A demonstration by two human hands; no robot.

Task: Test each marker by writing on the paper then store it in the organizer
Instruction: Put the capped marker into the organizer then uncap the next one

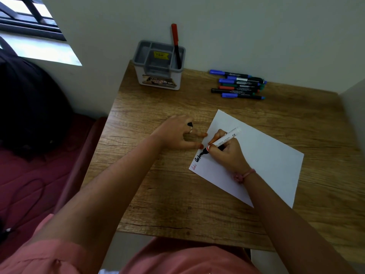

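A white sheet of paper (266,161) lies tilted on the wooden desk (158,184). My right hand (227,153) grips a white-barrelled black marker (225,140) with its tip on the paper's left corner, where thick black letters and a small red scribble show. My left hand (177,133) rests on the desk with fingertips touching the paper's left edge; a small black cap sits between its fingers. The grey organizer (158,66) stands at the back against the wall, with one red-capped marker (175,44) upright in its right compartment. Several capped markers (239,85) lie at the back right.
A wall runs behind the desk and another closes its right side. A dark bag (29,107) sits on a maroon bed (39,184) to the left. A window (29,22) is at the upper left.
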